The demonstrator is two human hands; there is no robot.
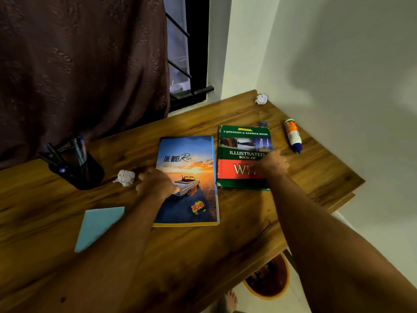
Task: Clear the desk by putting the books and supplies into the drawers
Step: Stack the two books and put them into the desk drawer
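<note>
A notebook (191, 159) with a sunset and car cover lies flat in the middle of the wooden desk (203, 249). My left hand (155, 184) rests on its left edge, fingers curled over the cover. To its right lies a green and red hardcover book (239, 141). My right hand (274, 164) lies on its lower right part, hiding some of the title. A glue bottle (293, 135) lies on its side further right. A small blue sharpener (263, 124) sits just behind the green book.
A black pen holder (75, 163) with pens stands at the left. Crumpled paper balls lie near my left hand (125, 177) and at the far corner (261, 98). A light blue sheet (97, 224) lies front left. An orange bin (268, 279) stands under the desk's right edge.
</note>
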